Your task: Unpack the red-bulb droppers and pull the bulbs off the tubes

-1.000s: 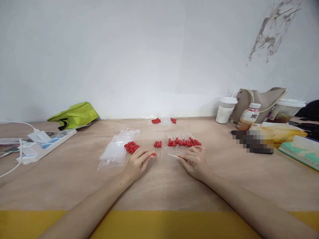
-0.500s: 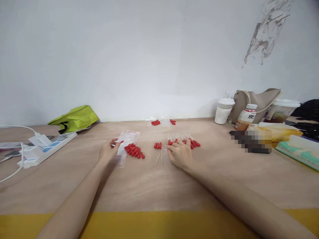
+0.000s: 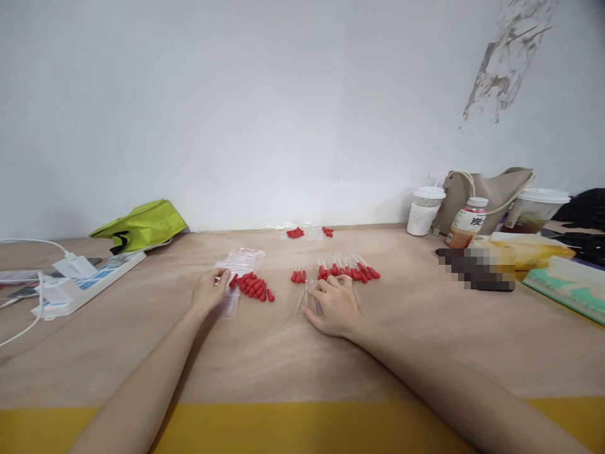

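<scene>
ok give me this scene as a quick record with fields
left hand: at the edge of the clear bags, beside loose red bulbs; grip unclear
right hand: palm down on clear tubes
behind right hand: row of red-capped droppers
surface: brown table
left edge: power strip, green bag

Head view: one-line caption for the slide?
Left hand at a stack of clear bags beside loose red bulbs; right hand flat on clear tubes, on a tan table.
</scene>
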`<state>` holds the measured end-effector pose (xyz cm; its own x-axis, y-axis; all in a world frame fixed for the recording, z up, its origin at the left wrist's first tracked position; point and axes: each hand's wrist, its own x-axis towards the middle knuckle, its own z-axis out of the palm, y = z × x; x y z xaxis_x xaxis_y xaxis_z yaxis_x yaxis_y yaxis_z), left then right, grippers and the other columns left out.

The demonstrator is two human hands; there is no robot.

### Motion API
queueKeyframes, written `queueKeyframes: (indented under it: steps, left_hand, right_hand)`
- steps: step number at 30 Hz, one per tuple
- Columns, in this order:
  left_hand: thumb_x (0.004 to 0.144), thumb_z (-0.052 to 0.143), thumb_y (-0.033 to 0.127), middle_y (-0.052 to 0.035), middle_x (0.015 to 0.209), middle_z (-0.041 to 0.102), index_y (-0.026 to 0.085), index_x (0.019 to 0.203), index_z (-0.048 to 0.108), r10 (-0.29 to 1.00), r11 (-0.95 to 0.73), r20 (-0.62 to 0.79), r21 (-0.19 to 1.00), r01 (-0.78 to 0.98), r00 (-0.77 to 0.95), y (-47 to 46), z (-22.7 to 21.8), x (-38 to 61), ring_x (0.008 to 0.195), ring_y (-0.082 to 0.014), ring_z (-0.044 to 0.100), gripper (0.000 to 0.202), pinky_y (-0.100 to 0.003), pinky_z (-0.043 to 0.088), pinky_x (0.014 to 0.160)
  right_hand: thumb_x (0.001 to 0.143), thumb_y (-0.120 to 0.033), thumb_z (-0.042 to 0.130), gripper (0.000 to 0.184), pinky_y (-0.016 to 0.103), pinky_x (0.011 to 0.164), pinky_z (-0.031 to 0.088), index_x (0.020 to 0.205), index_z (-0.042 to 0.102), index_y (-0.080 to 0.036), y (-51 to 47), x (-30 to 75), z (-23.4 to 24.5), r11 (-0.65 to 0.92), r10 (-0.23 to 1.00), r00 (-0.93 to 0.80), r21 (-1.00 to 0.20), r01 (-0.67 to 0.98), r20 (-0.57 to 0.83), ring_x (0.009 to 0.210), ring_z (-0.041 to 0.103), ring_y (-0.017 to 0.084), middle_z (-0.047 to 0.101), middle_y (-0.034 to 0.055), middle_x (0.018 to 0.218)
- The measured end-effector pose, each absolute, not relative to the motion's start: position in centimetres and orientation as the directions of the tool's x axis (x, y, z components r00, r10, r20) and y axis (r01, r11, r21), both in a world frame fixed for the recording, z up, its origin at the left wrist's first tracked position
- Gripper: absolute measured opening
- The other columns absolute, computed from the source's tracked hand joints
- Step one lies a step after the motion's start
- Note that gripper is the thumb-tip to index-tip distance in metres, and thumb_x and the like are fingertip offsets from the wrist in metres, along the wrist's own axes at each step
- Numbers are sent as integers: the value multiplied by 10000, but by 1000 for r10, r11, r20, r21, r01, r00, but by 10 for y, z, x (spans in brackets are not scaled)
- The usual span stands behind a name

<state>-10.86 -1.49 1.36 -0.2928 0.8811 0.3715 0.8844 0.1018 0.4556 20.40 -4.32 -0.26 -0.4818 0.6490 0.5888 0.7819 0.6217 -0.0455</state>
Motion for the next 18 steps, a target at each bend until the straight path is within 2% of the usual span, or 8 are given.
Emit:
queueKeyframes:
  steps: [3, 5, 7, 9, 10, 11, 14, 18]
  left_hand:
    - [795, 393, 416, -78, 948, 606, 181, 946, 607, 771, 55, 578, 359, 932, -268, -22, 22, -96, 926, -239, 528, 352, -340, 380, 832]
    - [794, 417, 385, -70, 918, 596, 190, 911, 608, 674, -50, 721, 259, 965, -159, -28, 29, -79, 941, -236, 512, 297, -351, 347, 881]
    - [798, 422, 341, -59, 903, 590, 186, 858, 592, 672, -204, 740, 205, 957, -15, -32, 37, -54, 921, -210, 517, 237, -321, 364, 864]
    - [795, 422, 296, -53, 885, 588, 186, 810, 572, 776, -332, 612, 189, 924, 154, -30, 42, -27, 898, -190, 528, 187, -292, 389, 822]
    - [788, 427, 280, -52, 882, 590, 186, 804, 565, 841, -322, 510, 207, 924, 179, -26, 44, -13, 872, -184, 536, 168, -285, 398, 795]
    - [783, 431, 265, -51, 893, 595, 187, 811, 561, 904, -275, 392, 236, 932, 168, -21, 45, -1, 852, -175, 545, 154, -276, 404, 774]
    - [759, 457, 266, -80, 877, 623, 166, 826, 577, 963, -146, 260, 268, 952, 75, 3, 43, 26, 810, -189, 570, 170, -283, 415, 719]
    - [711, 519, 364, -86, 593, 631, 136, 664, 609, 997, 67, 26, 291, 954, -78, 35, 37, 38, 604, -196, 593, 250, -273, 421, 573]
  right_hand:
    - [725, -526, 513, 402, 420, 815, 213, 969, 619, -226, -45, 205, 1, 629, 659, -474, -84, 773, 584, 848, 463, 208, 596, 61, 884]
    - [731, -566, 493, 419, 404, 796, 224, 962, 627, -243, -45, 208, 6, 627, 679, -455, -133, 767, 576, 836, 472, 202, 594, 55, 861]
    - [760, -572, 456, 402, 386, 775, 232, 924, 643, -256, -43, 214, 13, 606, 706, -413, -190, 772, 575, 815, 488, 191, 597, 48, 839]
    - [803, -534, 421, 367, 366, 762, 235, 868, 655, -258, -39, 225, 19, 579, 723, -355, -241, 779, 592, 796, 506, 177, 606, 37, 823]
    - [822, -505, 409, 354, 357, 757, 236, 838, 658, -255, -36, 231, 19, 567, 724, -323, -260, 781, 610, 786, 514, 169, 612, 31, 811]
    - [835, -478, 405, 344, 347, 750, 237, 811, 660, -249, -33, 238, 19, 558, 719, -292, -275, 783, 631, 776, 521, 163, 618, 27, 794]
    - [841, -422, 422, 316, 329, 740, 238, 751, 662, -237, -26, 260, 9, 523, 694, -196, -299, 798, 693, 731, 534, 149, 621, 19, 734]
    - [831, -373, 443, 282, 317, 738, 235, 718, 657, -229, -24, 277, -8, 490, 665, -105, -326, 808, 739, 715, 544, 137, 613, 6, 696]
